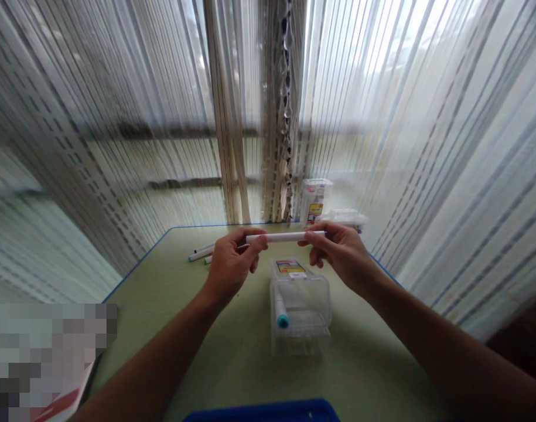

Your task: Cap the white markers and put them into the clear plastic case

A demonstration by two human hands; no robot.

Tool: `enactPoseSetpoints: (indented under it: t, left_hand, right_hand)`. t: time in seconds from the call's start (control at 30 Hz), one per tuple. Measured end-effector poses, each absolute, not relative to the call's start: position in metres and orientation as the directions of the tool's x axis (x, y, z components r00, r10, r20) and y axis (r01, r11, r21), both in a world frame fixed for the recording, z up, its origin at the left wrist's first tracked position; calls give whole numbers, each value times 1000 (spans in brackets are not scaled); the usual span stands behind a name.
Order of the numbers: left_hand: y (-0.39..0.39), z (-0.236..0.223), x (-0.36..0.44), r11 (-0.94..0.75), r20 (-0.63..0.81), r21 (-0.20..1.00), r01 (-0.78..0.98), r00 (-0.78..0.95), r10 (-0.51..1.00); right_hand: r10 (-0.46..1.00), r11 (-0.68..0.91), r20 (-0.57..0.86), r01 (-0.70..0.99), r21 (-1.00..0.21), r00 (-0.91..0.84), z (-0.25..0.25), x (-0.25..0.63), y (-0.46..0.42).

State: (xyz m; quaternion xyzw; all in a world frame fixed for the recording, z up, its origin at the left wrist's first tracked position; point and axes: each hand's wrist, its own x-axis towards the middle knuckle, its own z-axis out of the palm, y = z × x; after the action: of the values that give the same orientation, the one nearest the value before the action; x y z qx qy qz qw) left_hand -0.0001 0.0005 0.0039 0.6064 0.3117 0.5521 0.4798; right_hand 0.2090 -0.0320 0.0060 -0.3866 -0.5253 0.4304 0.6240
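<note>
Blue object (263, 413): at the near edge of the view, only its rounded top part showing.
White-and-red item (65, 402): at the lower left; most of it is pixelated, so I cannot tell what it is.
Green table (153, 299): pale top with a blue edging, narrowing away from the viewer.
Clear case (300, 280): lying on the table between the forearms, its open end facing the viewer, a clear flap low at the mouth, a printed label on the upper side.
Teal marker (280, 308): inside the clear case, by its left wall, teal end toward the opening.
Left hand (232, 261): thumb and fingers pinched on the left end of the white marker.
Right hand (340, 252): thumb and fingers pinched on the other end, well apart from the left hand.
White marker (286, 237): held crosswise, nearly level, in the air between the 2 hands; a hint of purple at its right end.
Loose markers (201, 254): at least 3 on the table just beyond the left hand, with black, blue and green ends showing.
Upright container (317, 202): clear, labelled, near the table's far edge.
Second container (349, 217): low and clear, just right of the upright container.
Sheer curtain (140, 88): striped, hanging behind everything.
Bead string (287, 111): hanging down the curtain's middle.
</note>
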Motion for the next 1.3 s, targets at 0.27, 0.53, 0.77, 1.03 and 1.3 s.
enactPoseSetpoints:
  t: [0.27,0.53,0.77,1.03,1.3]
  left_hand:
    - [-1,6,1,-334,369,923,-190,194,909]
    - [1,5,1,-309,355,924,-227,205,912]
    - [2,4,-1,-292,353,918,-270,215,911]
    - [6,1,-1,-280,361,906,-318,234,903]
    - [3,5,0,-244,335,902,-355,219,917]
  right_hand:
    - [953,302,294,-163,-939,73,6,211,-32]
    - [959,283,272,-208,-936,80,8,211,-33]
    - [963,270,255,-246,-931,91,10,210,-33]
    - [967,255,239,-282,-925,90,10,210,-32]
    - [971,240,226,-315,-918,83,12,211,-33]
